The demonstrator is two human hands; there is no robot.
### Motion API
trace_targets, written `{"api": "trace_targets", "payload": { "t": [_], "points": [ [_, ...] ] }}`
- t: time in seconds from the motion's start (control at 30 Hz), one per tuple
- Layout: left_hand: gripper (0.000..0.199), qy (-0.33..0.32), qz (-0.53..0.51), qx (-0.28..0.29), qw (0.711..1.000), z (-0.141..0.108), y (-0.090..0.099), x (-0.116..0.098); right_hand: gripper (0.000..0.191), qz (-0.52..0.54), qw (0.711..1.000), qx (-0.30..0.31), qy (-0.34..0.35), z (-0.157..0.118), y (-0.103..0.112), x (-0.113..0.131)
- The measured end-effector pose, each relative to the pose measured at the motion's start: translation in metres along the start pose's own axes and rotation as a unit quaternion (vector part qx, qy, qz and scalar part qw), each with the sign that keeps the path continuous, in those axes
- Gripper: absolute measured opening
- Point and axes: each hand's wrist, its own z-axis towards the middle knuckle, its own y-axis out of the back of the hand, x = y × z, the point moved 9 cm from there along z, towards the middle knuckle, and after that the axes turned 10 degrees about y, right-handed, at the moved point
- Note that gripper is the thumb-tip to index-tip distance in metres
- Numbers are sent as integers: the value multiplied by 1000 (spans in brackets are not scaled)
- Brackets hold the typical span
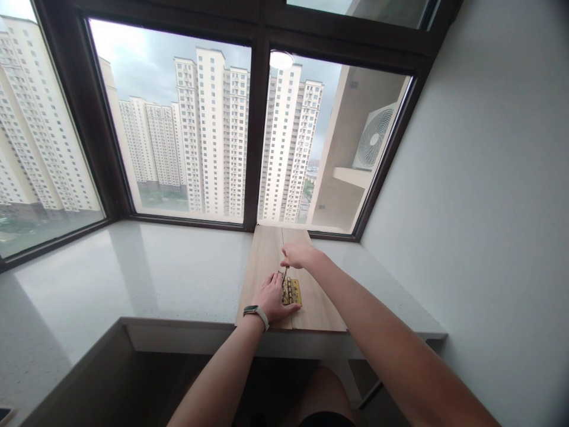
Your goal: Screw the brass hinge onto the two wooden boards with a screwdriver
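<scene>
A small yellow board with metal parts lies on a pale wooden board. My left hand rests around its left and near edges, with the thumb along the near edge and the fingers pressed at the left side. A watch with a light strap is on that wrist. Above the far edge of the yellow board, my right hand is closed on a thin tool, whose shaft points down to the metal parts. The tool's tip is too small to make out.
The wooden board lies across a white speckled countertop, from the window frame to the front edge. A white wall rises at the right. My legs are below the counter.
</scene>
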Motion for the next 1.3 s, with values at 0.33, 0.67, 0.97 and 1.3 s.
{"api": "trace_targets", "payload": {
  "t": [0.33,0.67,0.97,1.3],
  "points": [
    [123,4,-4,1,1000,0,0,1,46,-40,998,13,-42,1,0,-3],
    [122,2,4,-1,1000,0,0,0,41,-32,999,-15,-15,0,3,2],
    [122,2,4,0,1000,0,0,0,32,-21,999,-16,32,0,2,5],
    [123,3,18,-1,1000,-1,1,-1,45,-39,999,-6,-24,-2,1,2]
  ]
}}
